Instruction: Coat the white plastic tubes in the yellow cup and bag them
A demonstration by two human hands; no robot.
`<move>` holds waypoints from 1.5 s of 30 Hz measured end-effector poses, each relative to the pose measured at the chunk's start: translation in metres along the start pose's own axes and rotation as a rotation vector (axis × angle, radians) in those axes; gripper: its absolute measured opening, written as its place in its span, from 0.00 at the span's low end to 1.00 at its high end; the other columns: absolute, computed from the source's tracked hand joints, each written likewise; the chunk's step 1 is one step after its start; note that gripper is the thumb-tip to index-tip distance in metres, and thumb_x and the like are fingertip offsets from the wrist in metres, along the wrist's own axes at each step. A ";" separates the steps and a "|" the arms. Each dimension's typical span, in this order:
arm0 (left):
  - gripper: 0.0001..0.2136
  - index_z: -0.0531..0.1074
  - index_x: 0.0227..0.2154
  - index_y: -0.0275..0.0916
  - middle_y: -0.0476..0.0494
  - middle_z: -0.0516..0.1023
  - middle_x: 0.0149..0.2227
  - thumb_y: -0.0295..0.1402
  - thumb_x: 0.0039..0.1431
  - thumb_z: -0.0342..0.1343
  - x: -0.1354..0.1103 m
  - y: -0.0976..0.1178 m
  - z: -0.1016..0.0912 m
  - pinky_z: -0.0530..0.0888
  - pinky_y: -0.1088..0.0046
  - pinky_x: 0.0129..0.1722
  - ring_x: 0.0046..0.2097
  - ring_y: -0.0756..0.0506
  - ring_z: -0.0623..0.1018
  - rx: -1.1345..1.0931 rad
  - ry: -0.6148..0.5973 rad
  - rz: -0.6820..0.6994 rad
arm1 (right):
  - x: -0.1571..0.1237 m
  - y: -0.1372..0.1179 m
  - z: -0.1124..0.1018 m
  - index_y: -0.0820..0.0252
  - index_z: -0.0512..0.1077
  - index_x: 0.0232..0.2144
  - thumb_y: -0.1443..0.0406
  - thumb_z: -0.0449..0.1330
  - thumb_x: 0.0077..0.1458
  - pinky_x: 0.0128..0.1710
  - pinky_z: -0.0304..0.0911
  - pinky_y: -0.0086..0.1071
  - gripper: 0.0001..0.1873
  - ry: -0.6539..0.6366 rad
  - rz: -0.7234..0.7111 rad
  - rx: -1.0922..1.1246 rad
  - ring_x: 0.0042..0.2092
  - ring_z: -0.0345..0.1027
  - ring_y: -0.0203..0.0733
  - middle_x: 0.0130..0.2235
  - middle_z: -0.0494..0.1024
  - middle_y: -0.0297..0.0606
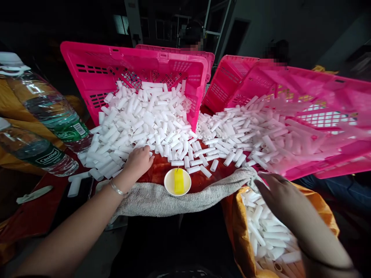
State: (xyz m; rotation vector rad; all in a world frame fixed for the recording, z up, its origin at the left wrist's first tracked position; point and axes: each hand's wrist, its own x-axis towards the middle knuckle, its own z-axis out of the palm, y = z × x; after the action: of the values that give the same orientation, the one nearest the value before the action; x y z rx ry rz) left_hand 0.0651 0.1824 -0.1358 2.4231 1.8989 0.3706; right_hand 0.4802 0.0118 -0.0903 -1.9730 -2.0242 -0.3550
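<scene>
At the front edge of a heap of short white plastic tubes (139,123), my left hand (137,165) rests with its fingers curled in; whatever they hold is hidden. My right hand (279,193), slightly blurred, is over an orange sack (240,216) and beside the right end of a rolled grey towel (174,202). Its visible fingers are apart, and I see nothing in them. More white tubes (269,231) lie inside the sack. Between my hands, a small white bowl (167,185) holds a yellow block (179,181) with a thin pin standing in it.
Pink baskets (199,88) lie tipped with tubes spilling onto the red table (158,166). At the left stand two water bottles, a large one (49,96) and a smaller one (37,148). People sit behind the baskets, beyond another tube pile (232,131).
</scene>
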 end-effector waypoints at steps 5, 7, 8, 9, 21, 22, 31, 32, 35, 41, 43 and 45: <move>0.03 0.71 0.35 0.35 0.39 0.77 0.31 0.26 0.57 0.55 0.017 0.012 0.014 0.74 0.56 0.42 0.40 0.35 0.78 -0.020 -0.017 0.011 | 0.096 -0.060 0.061 0.64 0.77 0.42 0.72 0.52 0.60 0.44 0.66 0.34 0.15 -0.329 -0.151 0.073 0.43 0.74 0.47 0.43 0.80 0.50; 0.03 0.71 0.35 0.35 0.40 0.76 0.32 0.26 0.57 0.55 0.014 0.016 0.014 0.74 0.56 0.43 0.41 0.35 0.77 -0.037 -0.009 0.017 | 0.126 -0.071 0.079 0.64 0.78 0.39 0.74 0.58 0.54 0.42 0.65 0.33 0.12 -0.414 -0.187 0.070 0.42 0.74 0.47 0.41 0.80 0.49; 0.04 0.72 0.35 0.35 0.39 0.76 0.34 0.27 0.56 0.56 0.011 0.016 0.013 0.74 0.56 0.44 0.43 0.34 0.77 -0.042 -0.005 0.024 | 0.136 -0.073 0.084 0.64 0.78 0.37 0.75 0.61 0.51 0.40 0.65 0.32 0.10 -0.440 -0.207 0.076 0.41 0.74 0.47 0.39 0.80 0.47; 0.05 0.73 0.36 0.35 0.37 0.77 0.37 0.28 0.55 0.56 0.005 0.015 0.011 0.74 0.55 0.46 0.45 0.34 0.77 -0.052 0.005 0.033 | 0.142 -0.072 0.087 0.63 0.78 0.34 0.75 0.63 0.48 0.39 0.64 0.31 0.09 -0.454 -0.226 0.088 0.40 0.74 0.46 0.37 0.80 0.45; 0.10 0.65 0.42 0.39 0.41 0.77 0.40 0.40 0.67 0.48 -0.096 0.011 0.003 0.78 0.63 0.42 0.43 0.41 0.79 -0.553 0.000 0.189 | 0.052 -0.118 0.081 0.58 0.68 0.39 0.62 0.58 0.59 0.28 0.68 0.31 0.07 -0.293 -0.209 1.048 0.29 0.70 0.37 0.35 0.78 0.37; 0.13 0.65 0.44 0.39 0.38 0.77 0.44 0.44 0.65 0.53 -0.095 0.017 0.010 0.78 0.60 0.45 0.47 0.40 0.79 -0.568 0.015 0.240 | 0.051 -0.125 0.086 0.59 0.70 0.43 0.64 0.59 0.59 0.32 0.71 0.34 0.09 -0.276 -0.237 1.018 0.33 0.72 0.39 0.39 0.79 0.40; 0.44 0.62 0.53 0.38 0.27 0.72 0.57 0.45 0.32 0.77 -0.083 0.044 0.043 0.72 0.47 0.57 0.58 0.29 0.74 -0.521 0.072 0.328 | 0.054 -0.128 0.113 0.57 0.75 0.42 0.68 0.55 0.63 0.47 0.73 0.44 0.10 -0.125 -0.465 0.871 0.47 0.73 0.47 0.44 0.75 0.46; 0.44 0.62 0.53 0.38 0.28 0.73 0.56 0.44 0.32 0.77 -0.083 0.044 0.044 0.73 0.47 0.56 0.57 0.29 0.74 -0.525 0.067 0.322 | 0.053 -0.128 0.112 0.57 0.74 0.43 0.67 0.56 0.62 0.46 0.73 0.43 0.09 -0.168 -0.429 0.906 0.46 0.73 0.47 0.44 0.75 0.45; 0.44 0.62 0.54 0.39 0.30 0.74 0.55 0.42 0.34 0.77 -0.082 0.045 0.045 0.73 0.47 0.55 0.57 0.30 0.74 -0.549 0.055 0.293 | 0.051 -0.130 0.107 0.58 0.70 0.46 0.62 0.56 0.63 0.44 0.73 0.41 0.10 -0.339 -0.231 0.986 0.43 0.74 0.44 0.43 0.77 0.43; 0.43 0.63 0.55 0.39 0.31 0.75 0.54 0.40 0.34 0.77 -0.083 0.045 0.044 0.72 0.47 0.55 0.56 0.31 0.75 -0.581 0.029 0.273 | 0.044 -0.131 0.104 0.56 0.72 0.38 0.63 0.57 0.63 0.46 0.71 0.43 0.05 -0.223 -0.399 0.958 0.46 0.72 0.46 0.44 0.74 0.45; 0.43 0.63 0.55 0.39 0.31 0.74 0.54 0.40 0.34 0.77 -0.083 0.045 0.043 0.73 0.48 0.55 0.56 0.31 0.75 -0.587 0.023 0.268 | 0.042 -0.131 0.104 0.56 0.71 0.41 0.62 0.57 0.63 0.42 0.73 0.40 0.06 -0.277 -0.315 1.042 0.43 0.72 0.44 0.42 0.75 0.42; 0.43 0.63 0.55 0.39 0.31 0.74 0.54 0.39 0.35 0.76 -0.083 0.045 0.043 0.73 0.48 0.55 0.56 0.31 0.75 -0.593 0.023 0.265 | 0.040 -0.131 0.104 0.57 0.69 0.44 0.59 0.56 0.64 0.36 0.73 0.37 0.09 -0.370 -0.157 1.104 0.37 0.72 0.42 0.37 0.75 0.39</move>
State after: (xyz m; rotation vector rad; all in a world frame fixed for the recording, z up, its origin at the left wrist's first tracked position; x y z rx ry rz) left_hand 0.0984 0.0960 -0.1825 2.2426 1.2255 0.8366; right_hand 0.3443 0.0837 -0.1685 -1.2043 -1.8824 0.9657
